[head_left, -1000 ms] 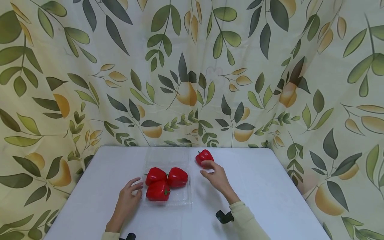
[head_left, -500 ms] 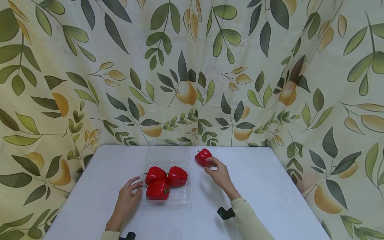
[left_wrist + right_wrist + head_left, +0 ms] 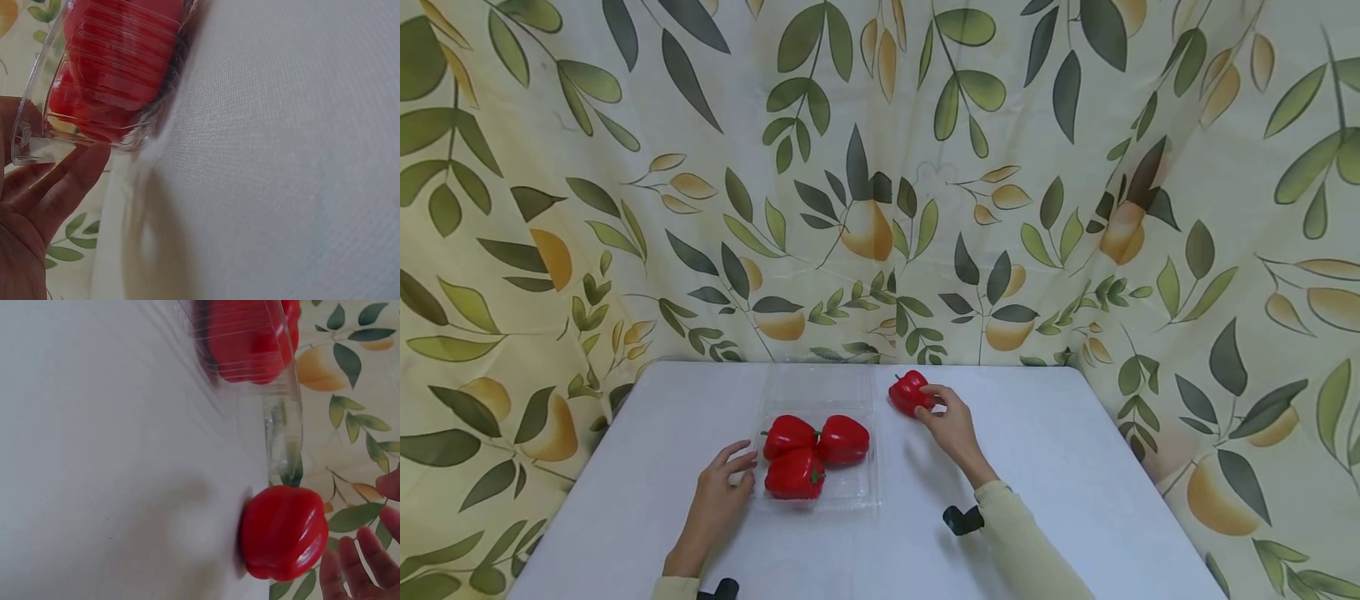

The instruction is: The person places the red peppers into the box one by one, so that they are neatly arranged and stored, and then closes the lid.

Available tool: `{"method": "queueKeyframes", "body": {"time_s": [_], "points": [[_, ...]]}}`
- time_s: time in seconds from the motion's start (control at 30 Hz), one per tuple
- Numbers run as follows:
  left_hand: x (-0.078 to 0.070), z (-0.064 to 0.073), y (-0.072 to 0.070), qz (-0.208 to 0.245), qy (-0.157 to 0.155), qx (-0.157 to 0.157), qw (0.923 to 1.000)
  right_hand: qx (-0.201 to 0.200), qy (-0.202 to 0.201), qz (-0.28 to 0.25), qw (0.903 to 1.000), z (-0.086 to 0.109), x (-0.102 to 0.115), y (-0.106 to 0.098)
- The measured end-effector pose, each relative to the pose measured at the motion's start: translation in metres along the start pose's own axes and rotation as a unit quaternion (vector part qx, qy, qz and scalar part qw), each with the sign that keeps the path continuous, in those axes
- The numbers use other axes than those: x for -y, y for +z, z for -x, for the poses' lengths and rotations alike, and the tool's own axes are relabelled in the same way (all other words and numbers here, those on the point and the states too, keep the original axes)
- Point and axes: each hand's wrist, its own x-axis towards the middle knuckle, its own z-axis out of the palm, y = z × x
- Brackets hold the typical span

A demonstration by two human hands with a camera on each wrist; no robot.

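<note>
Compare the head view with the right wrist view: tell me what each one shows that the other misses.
Only the head view shows the left hand touching the clear plastic tray, three red bell peppers in it, and the whole white table. Only the right wrist view shows a gap between the fingertips and the loose pepper. Both show that pepper, tray and leaf-print backdrop.

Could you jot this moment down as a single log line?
right hand: touching loose red pepper | left hand: steadying clear tray | tray: three peppers

Red peppers [image 3: 815, 454], white table [image 3: 1060, 467], leaf-patterned curtain [image 3: 880, 183].
</note>
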Motion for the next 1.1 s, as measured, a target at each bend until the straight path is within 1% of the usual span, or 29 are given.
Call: {"method": "queueKeyframes", "body": {"time_s": [0.13,0.27,0.5,0.67,0.73,0.9,1.03,1.1], "points": [[-0.001,-0.001,-0.001,-0.002,-0.001,-0.006,1.0000,-0.009,0.010,-0.004,0.9999,-0.007,-0.002,0.003],[-0.001,-0.002,-0.001,-0.009,0.000,-0.011,0.9999,-0.014,0.011,-0.007,0.9998,-0.010,-0.006,0.005],[-0.001,-0.003,0.003,-0.006,-0.020,0.007,0.9998,-0.030,0.012,0.012,0.9994,-0.014,-0.014,0.007],[-0.002,-0.002,0.002,-0.005,-0.032,0.009,0.9994,-0.028,0.026,0.018,0.9991,-0.020,-0.015,0.011],[-0.003,-0.001,0.001,-0.007,-0.032,0.008,0.9994,-0.028,0.029,0.012,0.9991,-0.022,-0.014,0.012],[-0.004,-0.002,0.001,-0.009,-0.023,0.005,0.9997,-0.029,0.021,0.025,0.9990,-0.029,-0.015,0.013],[-0.004,-0.002,0.001,-0.013,-0.019,0.005,0.9997,-0.011,0.025,0.049,0.9984,-0.036,-0.019,0.014],[-0.004,-0.001,0.001,-0.014,-0.016,0.006,0.9997,-0.001,0.029,0.052,0.9983,-0.038,-0.020,0.015]]}}
